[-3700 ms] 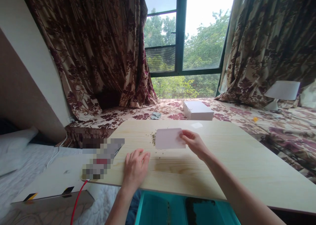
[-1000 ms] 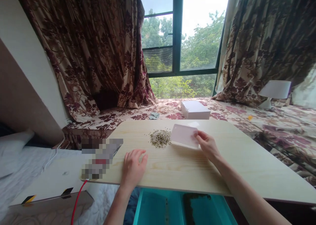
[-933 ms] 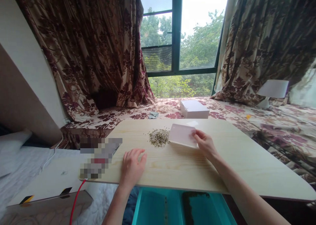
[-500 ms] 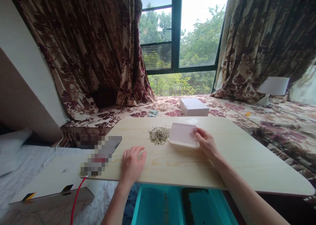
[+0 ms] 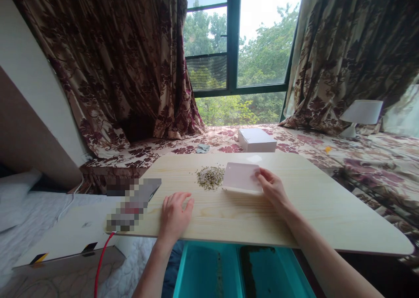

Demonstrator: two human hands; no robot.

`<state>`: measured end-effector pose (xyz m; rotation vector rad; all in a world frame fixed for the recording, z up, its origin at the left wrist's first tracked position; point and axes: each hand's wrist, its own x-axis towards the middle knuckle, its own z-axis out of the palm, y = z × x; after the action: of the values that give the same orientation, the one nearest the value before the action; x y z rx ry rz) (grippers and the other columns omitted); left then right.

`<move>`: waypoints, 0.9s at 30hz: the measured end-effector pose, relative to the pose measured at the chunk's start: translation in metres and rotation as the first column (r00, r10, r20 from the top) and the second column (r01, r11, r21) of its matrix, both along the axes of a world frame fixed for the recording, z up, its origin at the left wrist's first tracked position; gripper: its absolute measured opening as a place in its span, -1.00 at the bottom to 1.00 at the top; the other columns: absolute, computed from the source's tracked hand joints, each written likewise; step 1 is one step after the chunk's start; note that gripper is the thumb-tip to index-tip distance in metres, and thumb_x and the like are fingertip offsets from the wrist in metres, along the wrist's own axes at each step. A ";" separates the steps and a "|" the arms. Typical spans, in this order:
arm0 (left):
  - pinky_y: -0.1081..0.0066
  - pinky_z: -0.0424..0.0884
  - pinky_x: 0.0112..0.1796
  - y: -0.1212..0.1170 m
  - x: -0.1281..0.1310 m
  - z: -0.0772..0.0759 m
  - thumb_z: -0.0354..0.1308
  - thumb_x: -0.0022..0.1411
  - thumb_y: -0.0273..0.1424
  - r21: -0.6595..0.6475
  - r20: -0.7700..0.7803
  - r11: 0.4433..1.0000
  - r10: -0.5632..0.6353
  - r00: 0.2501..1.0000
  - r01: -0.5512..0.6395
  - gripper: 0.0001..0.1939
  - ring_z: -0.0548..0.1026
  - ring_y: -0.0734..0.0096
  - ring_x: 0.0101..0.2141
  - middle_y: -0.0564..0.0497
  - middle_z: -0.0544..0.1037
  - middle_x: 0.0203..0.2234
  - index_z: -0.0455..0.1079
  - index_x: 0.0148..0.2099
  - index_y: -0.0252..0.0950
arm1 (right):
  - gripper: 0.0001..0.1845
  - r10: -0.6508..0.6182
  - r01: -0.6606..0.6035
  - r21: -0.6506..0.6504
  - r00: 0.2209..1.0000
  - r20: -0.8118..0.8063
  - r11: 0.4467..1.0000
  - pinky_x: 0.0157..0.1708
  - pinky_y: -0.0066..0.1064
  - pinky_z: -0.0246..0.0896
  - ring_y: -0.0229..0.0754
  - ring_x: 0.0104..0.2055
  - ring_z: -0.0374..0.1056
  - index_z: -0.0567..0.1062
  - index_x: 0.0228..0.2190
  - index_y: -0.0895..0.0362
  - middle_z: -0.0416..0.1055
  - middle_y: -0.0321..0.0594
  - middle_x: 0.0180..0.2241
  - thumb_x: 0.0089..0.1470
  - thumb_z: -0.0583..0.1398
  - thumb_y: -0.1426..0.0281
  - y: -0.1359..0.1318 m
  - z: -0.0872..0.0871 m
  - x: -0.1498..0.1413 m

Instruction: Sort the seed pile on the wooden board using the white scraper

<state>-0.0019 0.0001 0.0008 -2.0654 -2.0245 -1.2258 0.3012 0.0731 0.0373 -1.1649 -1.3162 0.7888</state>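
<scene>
A pile of mixed pale and greenish grains (image 5: 210, 178) lies loose on the light wood table. My right hand (image 5: 273, 188) grips the right edge of a whitish plastic sheet (image 5: 242, 176), thumb on top, fingers partly hidden behind it. The sheet looks like a flat scraper, with a small hole near its far left corner. Its left edge is beside the right side of the pile. My left hand (image 5: 177, 213) rests on the table near its front edge, fingers loosely bent and apart, holding nothing. It is left of and nearer than the pile.
Below the table's front edge stands a teal two-part bin (image 5: 183, 267), with pale bits on the left and a dark greenish layer on the right. A pixelated object (image 5: 134, 206) with a red cable (image 5: 102, 258) lies at the table's left. A white box (image 5: 257, 141) sits beyond.
The view has shifted very slightly. My hands, the plastic sheet and the pile keep nearly the same places on the table.
</scene>
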 end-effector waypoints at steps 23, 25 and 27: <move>0.14 0.27 0.05 0.000 -0.001 0.000 0.02 0.22 -0.24 0.011 -0.030 1.000 0.003 1.000 -0.002 -0.74 0.49 0.18 -0.14 -0.06 0.60 -0.21 0.49 -0.19 -0.19 | -0.64 -0.100 0.100 -0.036 0.995 -0.025 0.994 -0.30 -0.29 0.31 -0.07 -0.31 0.43 0.55 -0.30 0.15 0.56 -0.12 -0.32 -0.14 0.19 0.22 -0.002 0.002 0.003; 0.14 0.28 0.05 0.000 -0.001 0.000 0.01 0.23 -0.25 0.013 -0.036 1.000 0.003 0.999 -0.002 -0.73 0.49 0.19 -0.14 -0.06 0.60 -0.21 0.49 -0.18 -0.21 | -0.65 -0.115 0.115 -0.030 0.993 -0.010 0.993 -0.36 -0.31 0.30 -0.08 -0.35 0.42 0.56 -0.33 0.16 0.56 -0.14 -0.36 -0.16 0.19 0.23 -0.001 0.002 0.004; 0.15 0.29 0.03 0.000 -0.001 -0.001 0.00 0.23 -0.25 0.015 -0.044 1.000 0.004 0.999 -0.003 -0.72 0.49 0.20 -0.14 -0.05 0.59 -0.20 0.49 -0.17 -0.22 | -0.65 -0.127 0.127 -0.024 0.992 -0.007 0.992 -0.42 -0.35 0.28 -0.10 -0.39 0.41 0.57 -0.34 0.17 0.56 -0.15 -0.40 -0.18 0.18 0.24 -0.001 0.003 0.004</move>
<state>-0.0033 0.0003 0.0002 -2.0626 -1.9933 -1.1808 0.3053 0.0716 0.0398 -1.2503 -1.2155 0.7174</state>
